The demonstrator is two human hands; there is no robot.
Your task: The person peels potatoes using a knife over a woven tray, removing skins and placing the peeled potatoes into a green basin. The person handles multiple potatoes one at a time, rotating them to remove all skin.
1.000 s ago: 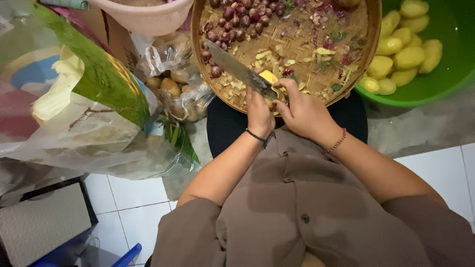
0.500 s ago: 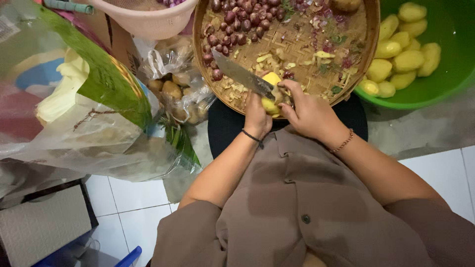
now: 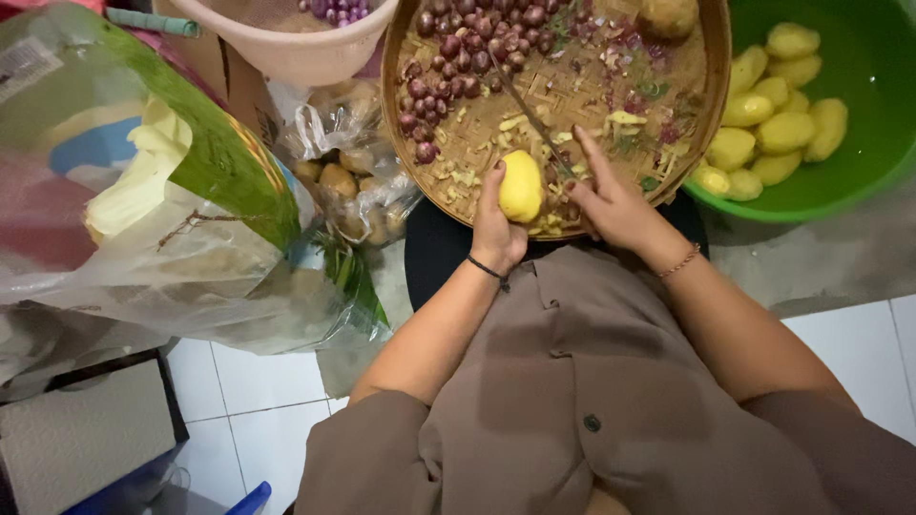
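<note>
Head view: the left hand (image 3: 496, 224) grips a peeled yellow potato (image 3: 521, 186), fingers closed around its lower half, above the near rim of the woven tray (image 3: 711, 114). The right hand (image 3: 615, 205) is closed on a knife (image 3: 534, 119), its blade just beside the potato's right side.

Two hands are showing, the left hand (image 3: 496, 229) gripping one peeled yellow potato (image 3: 521, 186) and the right hand (image 3: 611, 205) gripping one knife (image 3: 530, 114). About nine more peeled potatoes (image 3: 773, 124) are lying in one green basin (image 3: 859, 181), beside one woven tray (image 3: 687, 162). Small red shallots (image 3: 468, 48) are sitting too crowded for counting; one pink bowl (image 3: 305, 48) is standing alongside.
</note>
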